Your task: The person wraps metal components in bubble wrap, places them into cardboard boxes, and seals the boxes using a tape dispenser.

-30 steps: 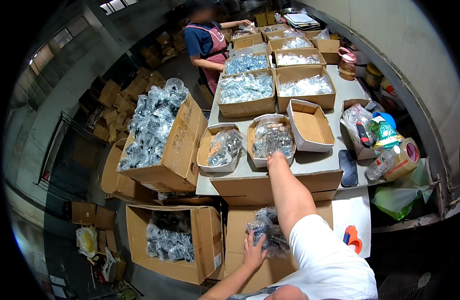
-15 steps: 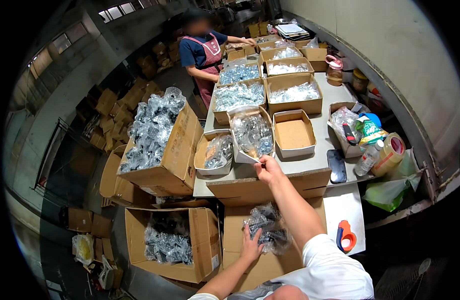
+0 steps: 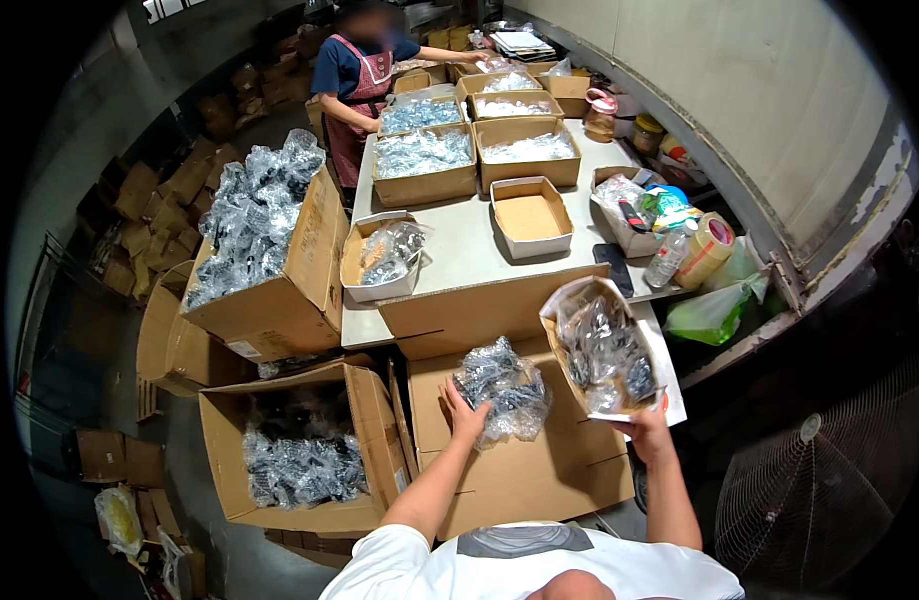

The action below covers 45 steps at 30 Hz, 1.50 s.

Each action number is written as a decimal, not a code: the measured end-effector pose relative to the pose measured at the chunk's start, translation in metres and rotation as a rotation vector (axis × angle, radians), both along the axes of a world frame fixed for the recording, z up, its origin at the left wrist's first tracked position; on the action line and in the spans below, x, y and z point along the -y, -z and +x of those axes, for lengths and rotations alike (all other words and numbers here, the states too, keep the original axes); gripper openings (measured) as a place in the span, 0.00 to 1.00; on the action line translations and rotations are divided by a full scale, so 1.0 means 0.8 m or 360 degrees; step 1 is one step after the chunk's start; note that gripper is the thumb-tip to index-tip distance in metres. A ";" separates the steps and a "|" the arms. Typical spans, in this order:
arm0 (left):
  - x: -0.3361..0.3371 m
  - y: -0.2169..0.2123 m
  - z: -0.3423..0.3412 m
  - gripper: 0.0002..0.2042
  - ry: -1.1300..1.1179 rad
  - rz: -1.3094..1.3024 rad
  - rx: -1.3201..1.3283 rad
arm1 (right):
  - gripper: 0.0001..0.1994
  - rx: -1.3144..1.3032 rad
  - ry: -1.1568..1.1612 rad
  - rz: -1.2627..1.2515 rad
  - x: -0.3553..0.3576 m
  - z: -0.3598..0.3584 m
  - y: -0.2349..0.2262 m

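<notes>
My right hand (image 3: pixel 648 428) grips the near end of a small white-edged cardboard tray (image 3: pixel 550 322), which is tilted and filled with clear-bagged dark parts (image 3: pixel 605 350). It is held over the right side of an open cardboard box (image 3: pixel 540 490). My left hand (image 3: pixel 467 412) rests against the left side of a bubble-wrapped bundle of dark parts (image 3: pixel 505 390) in that box, its thumb and fingers apart. The far flap (image 3: pixel 470 312) of the box stands up against the table edge. Another tray (image 3: pixel 382 292), with bagged parts, and an unfilled tray (image 3: pixel 533 242) sit on the table.
Boxes of bubble-wrapped parts stand at left, a tall one (image 3: pixel 315 270) and a lower one (image 3: pixel 380 440). Beyond, a co-worker (image 3: pixel 365 80) stands beside cartons of bagged parts (image 3: pixel 425 190) on the table (image 3: pixel 450 240). A bottle (image 3: pixel 670 255) is at right, a fan (image 3: pixel 810 480) below.
My right hand has lifted the filled tray off the table and brought it right and nearer, over the open box. My left hand stays at the bubble-wrapped bundle. The view has shifted.
</notes>
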<state>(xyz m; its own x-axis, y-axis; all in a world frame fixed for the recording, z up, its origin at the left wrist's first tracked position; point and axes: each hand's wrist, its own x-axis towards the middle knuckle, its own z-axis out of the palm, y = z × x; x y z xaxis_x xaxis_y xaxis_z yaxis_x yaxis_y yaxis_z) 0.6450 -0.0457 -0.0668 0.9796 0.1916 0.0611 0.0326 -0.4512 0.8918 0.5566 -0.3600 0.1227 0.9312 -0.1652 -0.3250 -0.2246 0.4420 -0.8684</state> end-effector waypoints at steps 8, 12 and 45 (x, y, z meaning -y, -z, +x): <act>-0.007 0.034 0.041 0.49 0.0189 -0.0626 -0.0198 | 0.38 0.0046 -0.0232 -0.2567 -0.156 -0.035 0.192; -0.031 0.030 0.050 0.44 0.0264 -0.0879 -0.0219 | 0.35 0.0292 -0.0091 -0.2661 -0.182 -0.021 0.188; 0.021 -0.214 -0.003 0.24 0.0713 0.1499 0.0636 | 0.25 -0.0249 -0.0266 0.0657 -0.167 0.382 -0.030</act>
<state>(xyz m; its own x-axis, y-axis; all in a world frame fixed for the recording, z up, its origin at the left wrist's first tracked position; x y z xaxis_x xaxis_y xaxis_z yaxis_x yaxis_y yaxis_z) 0.6426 -0.0625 0.1044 0.8260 -0.4627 0.3217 -0.5151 -0.8515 0.0979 0.8620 -0.2264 0.1470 0.8686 0.1553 -0.4705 -0.4363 0.6897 -0.5779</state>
